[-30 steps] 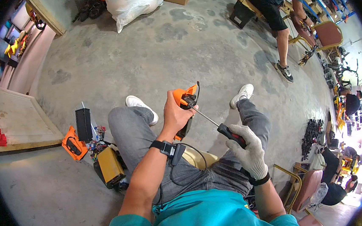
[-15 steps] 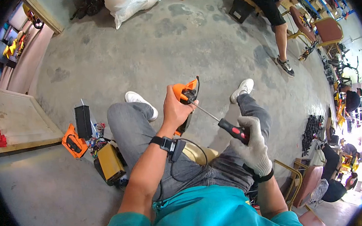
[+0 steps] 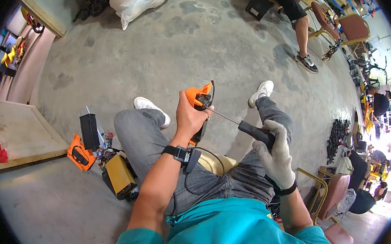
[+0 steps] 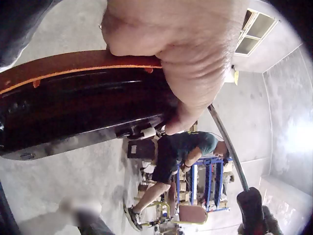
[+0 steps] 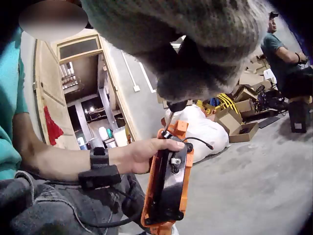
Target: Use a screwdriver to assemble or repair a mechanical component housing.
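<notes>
My bare left hand (image 3: 189,118) grips an orange and black housing (image 3: 199,98) above the floor between my knees; in the right wrist view the black inner side of the housing (image 5: 171,186) shows, a thumb pressed on its upper part and a short cable beside it. My gloved right hand (image 3: 276,154) holds the dark handle of a screwdriver (image 3: 257,132). Its metal shaft slants up to the housing near my left thumb. The left wrist view shows the screwdriver shaft (image 4: 230,142) reaching the thumb; the exact tip contact is hidden.
On the floor at the left lie another orange housing (image 3: 80,152), a black box (image 3: 89,131), a gold box (image 3: 120,174) and tangled wires. A wooden panel (image 3: 21,126) is beyond them. A white sack (image 3: 138,2) stands ahead; a person (image 3: 295,13) and chairs (image 3: 354,28) are at the upper right.
The screwdriver handle has turned in my right hand, and its red marks no longer show. My right hand has shifted slightly rightward. The person at the upper right has changed posture.
</notes>
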Demonstrator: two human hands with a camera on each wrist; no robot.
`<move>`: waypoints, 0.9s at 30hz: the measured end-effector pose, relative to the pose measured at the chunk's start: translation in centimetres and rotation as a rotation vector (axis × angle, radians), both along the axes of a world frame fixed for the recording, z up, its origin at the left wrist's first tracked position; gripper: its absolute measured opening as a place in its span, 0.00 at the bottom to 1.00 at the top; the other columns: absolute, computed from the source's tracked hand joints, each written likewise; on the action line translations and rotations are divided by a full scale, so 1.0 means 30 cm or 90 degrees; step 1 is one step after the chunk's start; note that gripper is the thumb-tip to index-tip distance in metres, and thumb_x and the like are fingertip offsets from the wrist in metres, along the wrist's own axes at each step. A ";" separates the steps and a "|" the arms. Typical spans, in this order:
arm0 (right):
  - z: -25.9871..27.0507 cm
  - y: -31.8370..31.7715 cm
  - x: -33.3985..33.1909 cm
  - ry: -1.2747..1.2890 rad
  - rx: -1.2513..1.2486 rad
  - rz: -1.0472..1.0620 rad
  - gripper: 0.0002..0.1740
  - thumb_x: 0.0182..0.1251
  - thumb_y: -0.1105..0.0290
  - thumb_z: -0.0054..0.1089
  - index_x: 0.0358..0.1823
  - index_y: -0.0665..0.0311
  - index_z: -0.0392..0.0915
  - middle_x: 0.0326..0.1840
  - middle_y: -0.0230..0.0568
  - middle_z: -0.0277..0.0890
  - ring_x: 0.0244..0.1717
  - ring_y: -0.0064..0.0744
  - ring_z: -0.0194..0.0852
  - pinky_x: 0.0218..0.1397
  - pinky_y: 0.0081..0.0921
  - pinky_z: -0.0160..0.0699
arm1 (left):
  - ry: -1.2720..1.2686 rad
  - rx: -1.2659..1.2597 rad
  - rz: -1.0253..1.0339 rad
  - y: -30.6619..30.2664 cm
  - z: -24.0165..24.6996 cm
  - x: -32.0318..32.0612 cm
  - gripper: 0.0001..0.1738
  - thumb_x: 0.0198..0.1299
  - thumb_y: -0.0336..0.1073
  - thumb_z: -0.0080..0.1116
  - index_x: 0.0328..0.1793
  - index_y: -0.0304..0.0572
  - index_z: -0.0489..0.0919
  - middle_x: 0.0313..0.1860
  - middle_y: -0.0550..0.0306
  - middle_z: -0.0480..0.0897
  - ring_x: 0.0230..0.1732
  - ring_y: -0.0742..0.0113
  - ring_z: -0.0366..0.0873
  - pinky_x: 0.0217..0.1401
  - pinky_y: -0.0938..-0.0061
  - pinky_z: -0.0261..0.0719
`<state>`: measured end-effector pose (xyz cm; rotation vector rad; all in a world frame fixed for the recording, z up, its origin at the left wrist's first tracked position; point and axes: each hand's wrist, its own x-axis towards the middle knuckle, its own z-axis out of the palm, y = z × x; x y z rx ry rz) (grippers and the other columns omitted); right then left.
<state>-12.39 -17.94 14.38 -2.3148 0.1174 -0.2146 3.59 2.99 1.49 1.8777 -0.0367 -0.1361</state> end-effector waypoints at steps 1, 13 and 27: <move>-0.006 0.000 -0.001 0.004 0.025 -0.014 0.33 0.69 0.81 0.70 0.73 0.66 0.66 0.55 0.47 0.77 0.49 0.34 0.79 0.55 0.32 0.82 | -0.012 -0.008 -0.001 -0.003 -0.011 -0.001 0.38 0.52 0.37 0.86 0.61 0.39 0.69 0.48 0.50 0.86 0.49 0.59 0.86 0.56 0.63 0.84; -0.040 -0.019 0.007 -0.047 -0.028 -0.012 0.27 0.69 0.78 0.71 0.67 0.67 0.70 0.55 0.50 0.79 0.52 0.38 0.83 0.56 0.34 0.83 | 0.012 0.035 0.008 -0.008 -0.021 -0.013 0.39 0.51 0.39 0.86 0.59 0.40 0.68 0.47 0.50 0.84 0.47 0.57 0.84 0.54 0.62 0.83; 0.052 -0.069 0.062 -0.033 -0.292 0.216 0.31 0.59 0.74 0.77 0.66 0.60 0.77 0.52 0.49 0.78 0.49 0.56 0.82 0.50 0.47 0.83 | -0.028 -0.013 -0.005 0.010 0.000 -0.015 0.39 0.52 0.40 0.86 0.61 0.39 0.69 0.48 0.49 0.85 0.49 0.57 0.85 0.56 0.62 0.83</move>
